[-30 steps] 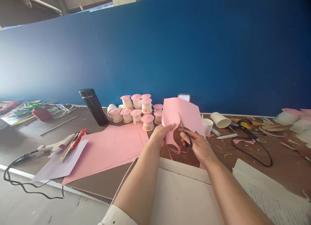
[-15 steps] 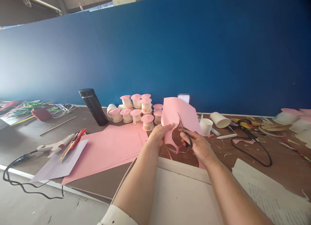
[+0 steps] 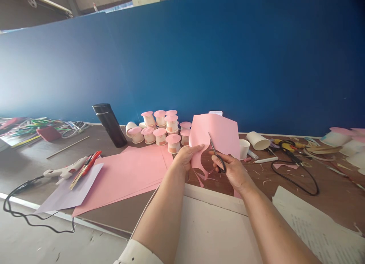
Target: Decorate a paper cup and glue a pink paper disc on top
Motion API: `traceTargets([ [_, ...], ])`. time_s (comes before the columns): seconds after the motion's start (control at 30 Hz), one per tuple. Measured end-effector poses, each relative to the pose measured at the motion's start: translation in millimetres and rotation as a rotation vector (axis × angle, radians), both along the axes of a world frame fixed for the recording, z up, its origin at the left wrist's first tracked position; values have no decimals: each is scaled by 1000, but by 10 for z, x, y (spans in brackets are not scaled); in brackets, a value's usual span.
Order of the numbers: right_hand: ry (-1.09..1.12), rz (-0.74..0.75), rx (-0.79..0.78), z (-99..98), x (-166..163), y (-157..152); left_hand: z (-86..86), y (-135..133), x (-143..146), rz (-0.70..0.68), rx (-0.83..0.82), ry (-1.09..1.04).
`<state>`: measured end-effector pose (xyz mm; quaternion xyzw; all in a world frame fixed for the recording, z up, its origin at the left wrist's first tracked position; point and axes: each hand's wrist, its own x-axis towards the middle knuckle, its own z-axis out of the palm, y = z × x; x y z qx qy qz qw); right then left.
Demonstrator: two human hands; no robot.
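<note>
My left hand (image 3: pixel 186 156) pinches a sheet of pink paper (image 3: pixel 216 131) near its lower left, thumb on top. The sheet stands tilted up above the brown table, with a curved cut along its lower edge. My right hand (image 3: pixel 232 169) is closed round the black handles of a pair of scissors (image 3: pixel 215 153). Their blades point up and left and meet the pink paper at the cut. Behind my left hand, several paper cups with pink round tops (image 3: pixel 173 141) stand grouped, some stacked. Thin pink offcuts (image 3: pixel 205 176) lie under my hands.
Pink sheets (image 3: pixel 137 169) lie to the left, with a lilac sheet (image 3: pixel 82 192), a red utility knife (image 3: pixel 90 163) and a corded glue gun (image 3: pixel 67 169). A black flask (image 3: pixel 110 125) stands behind. At right are white cups (image 3: pixel 258 141), a black cable (image 3: pixel 308 180) and a printed sheet (image 3: pixel 313 226).
The right side of the pink paper has swung outward and flattened, covering more of the white cup beside it. Both hands stay nearly in place, still holding the paper and scissors.
</note>
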<state>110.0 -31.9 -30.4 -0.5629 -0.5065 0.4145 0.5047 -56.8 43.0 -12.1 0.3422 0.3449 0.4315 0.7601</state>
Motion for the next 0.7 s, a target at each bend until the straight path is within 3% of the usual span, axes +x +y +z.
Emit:
traceTargets([
  [0.7, 62, 9, -4, 9, -6, -9, 27, 3, -31, 11, 18, 20],
])
